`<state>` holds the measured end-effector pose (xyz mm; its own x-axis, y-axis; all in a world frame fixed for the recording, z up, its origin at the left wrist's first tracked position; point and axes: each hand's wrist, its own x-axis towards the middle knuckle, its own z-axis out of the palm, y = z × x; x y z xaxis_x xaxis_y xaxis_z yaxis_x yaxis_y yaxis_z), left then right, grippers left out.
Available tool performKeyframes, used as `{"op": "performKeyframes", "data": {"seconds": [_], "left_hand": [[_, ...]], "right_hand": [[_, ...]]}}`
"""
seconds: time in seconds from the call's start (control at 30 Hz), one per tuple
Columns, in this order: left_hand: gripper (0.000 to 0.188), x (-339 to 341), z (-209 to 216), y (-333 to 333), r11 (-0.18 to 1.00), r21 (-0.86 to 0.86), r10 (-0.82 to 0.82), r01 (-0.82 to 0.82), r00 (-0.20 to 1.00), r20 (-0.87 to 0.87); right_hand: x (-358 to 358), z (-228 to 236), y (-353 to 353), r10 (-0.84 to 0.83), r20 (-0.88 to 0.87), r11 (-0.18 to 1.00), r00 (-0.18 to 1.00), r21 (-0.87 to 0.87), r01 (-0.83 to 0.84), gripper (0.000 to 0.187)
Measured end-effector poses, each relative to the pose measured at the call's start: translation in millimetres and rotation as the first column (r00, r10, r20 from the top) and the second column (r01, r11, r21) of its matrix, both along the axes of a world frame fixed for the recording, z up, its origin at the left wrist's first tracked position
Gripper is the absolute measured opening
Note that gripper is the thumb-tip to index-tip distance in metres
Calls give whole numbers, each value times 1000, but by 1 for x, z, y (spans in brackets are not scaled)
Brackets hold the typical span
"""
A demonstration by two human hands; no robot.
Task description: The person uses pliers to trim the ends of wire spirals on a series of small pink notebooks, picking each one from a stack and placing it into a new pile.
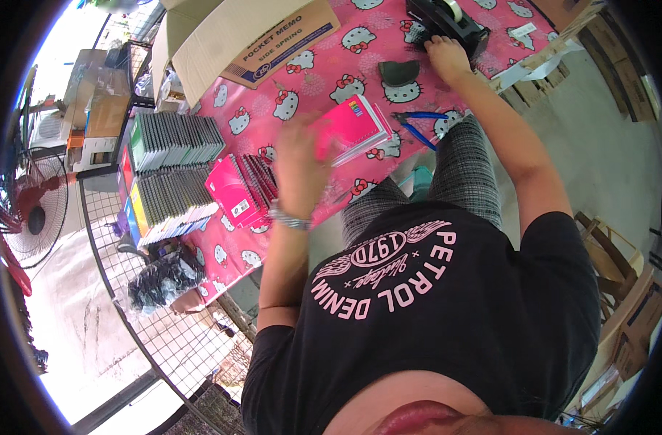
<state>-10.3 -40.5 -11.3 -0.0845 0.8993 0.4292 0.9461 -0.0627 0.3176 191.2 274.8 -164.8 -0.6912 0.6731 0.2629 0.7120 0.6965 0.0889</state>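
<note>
Notebooks (349, 127), a small pink stack, sit in your left hand (298, 170) above the middle of the worktop (324, 69); your fingers are closed around the stack's near end, though motion blur hides the exact grip. Far left, a fan (34, 214) stands on the floor beside a wire rack (164, 326). On the worktop's left end, rows of spiral notebooks (175, 138) stand on edge, with more pink ones (240, 188) leaning just beside your left wrist. A cardboard box (237, 36) lies beyond them. Right of the stack lie a dark pad (398, 71) and blue pliers (418, 125). Your right hand (447, 56) rests on the black tape dispenser (447, 22), fingers curled against its base; I cannot tell whether they grip it.
</note>
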Motion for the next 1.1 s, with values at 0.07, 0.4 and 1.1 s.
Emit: {"op": "performKeyframes", "data": {"seconds": [0.07, 0.4, 1.1], "left_hand": [[28, 34, -12, 8, 993, -121, -3, -20, 983, -185], [23, 15, -30, 17, 959, -256, -123, 121, 992, 7], [28, 1, -17, 28, 909, -373, -183, 186, 982, 45]], "right_hand": [[-4, 9, -4, -33, 2, 999, 999, -22, 33, 14], [10, 67, -29, 110, -609, 942, 786, -189, -279, 33], [12, 82, -143, -487, -628, 183, 607, -753, -632, 41]]}}
